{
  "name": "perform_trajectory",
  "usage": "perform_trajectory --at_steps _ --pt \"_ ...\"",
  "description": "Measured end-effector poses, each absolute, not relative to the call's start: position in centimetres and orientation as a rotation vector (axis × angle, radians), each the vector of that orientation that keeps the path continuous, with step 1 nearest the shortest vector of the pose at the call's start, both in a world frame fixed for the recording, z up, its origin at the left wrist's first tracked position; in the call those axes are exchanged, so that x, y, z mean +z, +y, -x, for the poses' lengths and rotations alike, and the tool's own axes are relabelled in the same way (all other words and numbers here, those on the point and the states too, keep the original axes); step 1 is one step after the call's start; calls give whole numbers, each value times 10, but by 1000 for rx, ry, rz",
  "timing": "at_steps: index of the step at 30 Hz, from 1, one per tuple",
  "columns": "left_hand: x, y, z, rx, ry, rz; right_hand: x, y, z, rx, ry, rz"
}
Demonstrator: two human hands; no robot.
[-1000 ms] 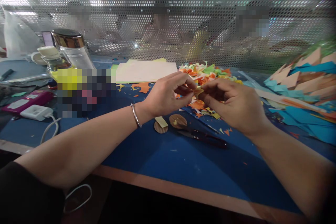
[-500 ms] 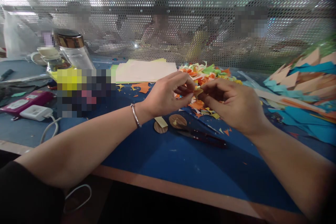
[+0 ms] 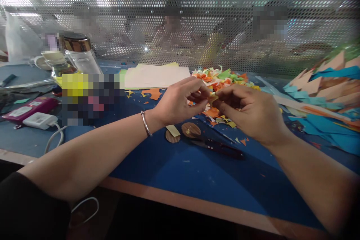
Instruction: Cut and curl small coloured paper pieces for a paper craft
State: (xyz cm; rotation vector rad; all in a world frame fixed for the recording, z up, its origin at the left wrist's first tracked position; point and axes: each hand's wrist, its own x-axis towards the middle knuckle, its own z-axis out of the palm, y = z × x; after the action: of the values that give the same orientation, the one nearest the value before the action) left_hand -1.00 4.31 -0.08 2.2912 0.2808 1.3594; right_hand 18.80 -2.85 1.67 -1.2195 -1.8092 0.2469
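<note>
Blue mat [image 3: 197, 172], paper scrap [image 3: 211, 98] seemingly between grips [image 3: 180, 103] [image 3: 250, 114]

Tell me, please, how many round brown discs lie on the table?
2. One round brown disc lies below the left hand, partly under a pale yellow paper strip; the other sits right of it. Paper scraps may hide more.
</note>
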Motion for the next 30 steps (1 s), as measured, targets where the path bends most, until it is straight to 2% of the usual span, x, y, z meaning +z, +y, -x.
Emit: perform_trajectory --at_steps 30 --pt "-3 46 11 1330 277 -2305 15 -28 -190 220 -1809 1235"
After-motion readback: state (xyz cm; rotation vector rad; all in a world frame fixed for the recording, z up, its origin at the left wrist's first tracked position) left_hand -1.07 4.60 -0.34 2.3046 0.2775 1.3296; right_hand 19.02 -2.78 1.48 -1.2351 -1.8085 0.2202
